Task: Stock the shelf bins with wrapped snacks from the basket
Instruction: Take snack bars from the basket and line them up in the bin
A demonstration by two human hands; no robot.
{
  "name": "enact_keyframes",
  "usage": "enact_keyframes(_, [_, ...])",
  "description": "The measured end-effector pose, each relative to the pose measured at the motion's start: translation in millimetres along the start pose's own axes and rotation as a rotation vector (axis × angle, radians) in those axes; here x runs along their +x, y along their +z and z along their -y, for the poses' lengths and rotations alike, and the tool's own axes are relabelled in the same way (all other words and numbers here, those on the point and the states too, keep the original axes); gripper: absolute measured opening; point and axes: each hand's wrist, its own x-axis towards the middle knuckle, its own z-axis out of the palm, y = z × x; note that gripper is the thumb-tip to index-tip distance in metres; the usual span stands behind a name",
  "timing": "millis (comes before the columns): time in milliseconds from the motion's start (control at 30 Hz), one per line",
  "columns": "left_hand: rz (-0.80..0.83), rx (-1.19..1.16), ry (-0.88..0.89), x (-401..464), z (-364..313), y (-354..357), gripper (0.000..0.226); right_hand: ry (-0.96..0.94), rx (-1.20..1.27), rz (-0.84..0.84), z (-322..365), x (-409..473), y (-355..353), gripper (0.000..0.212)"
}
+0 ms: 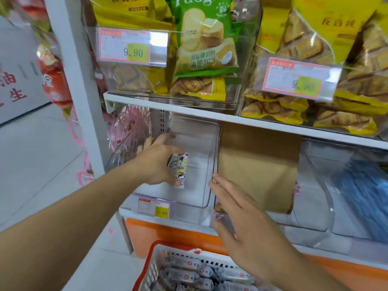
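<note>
Left hand [156,159] reached inside the clear shelf bin [195,192] on the lower shelf, fingers gripping a wrapped snack [179,170] held upright. Right hand [237,215] was flat, fingers straight, against the bin's front corner. Basket [155,261] below held more wrapped snacks [189,274].

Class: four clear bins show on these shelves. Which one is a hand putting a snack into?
The lower-left clear bin. The left hand holds a wrapped snack inside it; the others hold bags or a brown cardboard.
</note>
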Motion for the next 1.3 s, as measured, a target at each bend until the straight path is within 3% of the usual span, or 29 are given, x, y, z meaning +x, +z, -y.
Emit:
enact_keyframes(233, [0.106,0.148,0.018,58,15,35,0.086,-0.019,-0.046,0.013,-12,7,4,0.072])
enact_keyframes(367, [0.009,0.237,0.030,62,16,51,0.058,-0.056,-0.046,-0.023,-18,5,10,0.074])
enact_keyframes(500, [-0.106,0.198,0.107,58,17,58,0.052,-0.059,-0.047,-0.045,-16,4,11,0.075])
enact_keyframes(667, [-0.079,0.300,0.063,61,15,62,0.042,-0.046,-0.052,-0.035,-12,0,8,0.073])
enact_keyframes(1000, [0.031,0.134,-0.044,54,17,60,0.046,-0.056,-0.025,-0.019,-12,-2,6,0.073])
enact_keyframes(1200, [-0.059,-0.066,-0.001,6,0,39,0.044,-0.067,0.011,0.004,-19,-8,6,0.074])
enact_keyframes(1300, [-0.187,-0.103,0.123,-36,-11,34,0.044,-0.092,0.022,-0.054,-25,-13,9,0.075])
